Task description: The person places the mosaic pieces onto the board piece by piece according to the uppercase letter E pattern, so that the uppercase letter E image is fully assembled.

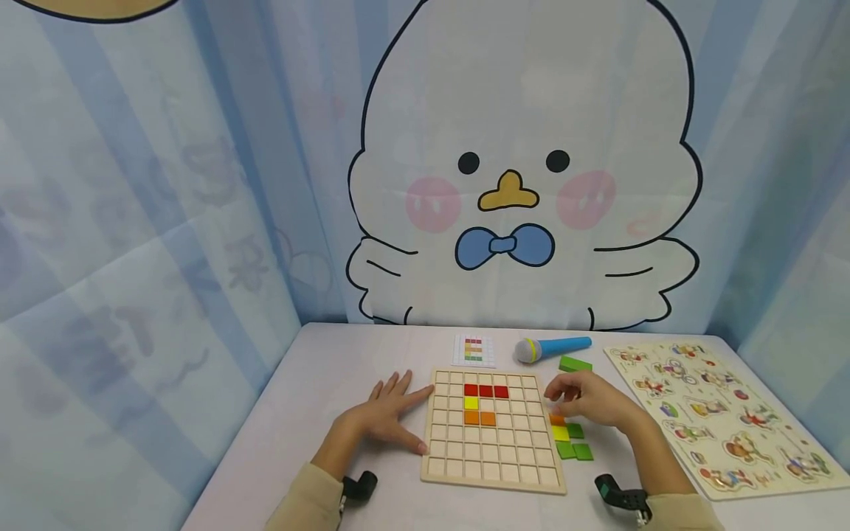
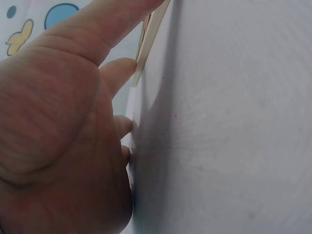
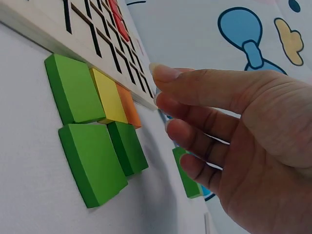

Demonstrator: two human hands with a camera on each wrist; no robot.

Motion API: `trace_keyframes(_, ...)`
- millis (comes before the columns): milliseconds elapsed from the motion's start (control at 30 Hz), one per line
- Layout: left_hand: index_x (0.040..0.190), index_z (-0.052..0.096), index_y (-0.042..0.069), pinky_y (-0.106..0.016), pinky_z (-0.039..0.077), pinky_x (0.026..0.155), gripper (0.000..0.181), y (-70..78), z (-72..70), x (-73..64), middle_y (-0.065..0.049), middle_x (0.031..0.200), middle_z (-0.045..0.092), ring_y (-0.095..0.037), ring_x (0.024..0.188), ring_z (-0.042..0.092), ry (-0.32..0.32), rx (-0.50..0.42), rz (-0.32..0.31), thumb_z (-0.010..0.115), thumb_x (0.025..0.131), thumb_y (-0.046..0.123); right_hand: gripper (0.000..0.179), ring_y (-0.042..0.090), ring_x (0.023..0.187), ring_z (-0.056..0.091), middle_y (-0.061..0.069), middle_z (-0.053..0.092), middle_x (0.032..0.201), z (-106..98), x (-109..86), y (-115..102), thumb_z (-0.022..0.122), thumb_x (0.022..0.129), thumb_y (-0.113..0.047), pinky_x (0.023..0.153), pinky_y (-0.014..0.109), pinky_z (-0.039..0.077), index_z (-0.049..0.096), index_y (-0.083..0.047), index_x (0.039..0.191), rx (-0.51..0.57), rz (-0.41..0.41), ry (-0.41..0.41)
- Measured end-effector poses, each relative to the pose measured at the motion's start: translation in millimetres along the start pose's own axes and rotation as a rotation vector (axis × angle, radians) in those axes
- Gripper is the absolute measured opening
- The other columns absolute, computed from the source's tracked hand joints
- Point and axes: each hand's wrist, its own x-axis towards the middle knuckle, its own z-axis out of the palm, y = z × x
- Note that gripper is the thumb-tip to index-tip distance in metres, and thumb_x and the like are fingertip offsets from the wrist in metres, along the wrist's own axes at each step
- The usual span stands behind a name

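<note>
A wooden grid board (image 1: 451,468) lies on the table. Three red tiles (image 1: 486,391), a yellow tile (image 1: 471,403) and two orange tiles (image 1: 488,419) sit in its cells. My left hand (image 1: 388,414) is spread flat beside the board, its thumb and index finger touching the left edge. Over the board's right edge hovers my right hand (image 1: 584,398), fingers loosely bent, thumb near the index finger; no tile shows between them. Below it lie loose tiles: an orange tile (image 3: 127,105), a yellow tile (image 3: 108,96) and several green tiles (image 3: 90,163).
Behind the board lie a pattern card (image 1: 474,350) and a blue toy microphone (image 1: 564,346). Another green piece (image 1: 575,363) lies beyond my right hand. A large picture puzzle board (image 1: 730,420) covers the table's right side. A printed curtain (image 1: 524,287) hangs behind.
</note>
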Motion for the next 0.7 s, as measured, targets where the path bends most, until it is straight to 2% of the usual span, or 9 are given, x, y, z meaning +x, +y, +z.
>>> trace_keyframes(333,0.165,0.028,0.038,-0.063,-0.001,0.129,0.11,1.5,-2.2,-1.6,-0.015,0.176,0.0,-0.039,0.163,-0.006,-0.005,0.001,-0.007,0.083,0.074,0.07,0.018,0.019,0.083,0.052,0.003,0.067,0.089,5,1.1,8,0.084,0.087,-0.018,0.067,0.025,0.042,0.075,-0.009,0.1,-0.013,0.032,-0.02)
trace_keyframes(700,0.165,0.028,0.038,-0.063,-0.001,0.129,0.11,1.1,-2.2,-1.3,-0.015,0.176,0.001,-0.039,0.163,-0.005,-0.008,0.002,-0.003,0.083,0.074,0.069,0.011,0.017,0.082,0.058,0.002,0.069,0.088,4,1.3,14,0.083,0.088,-0.014,0.07,0.025,0.048,0.078,-0.009,0.097,0.025,0.059,-0.052)
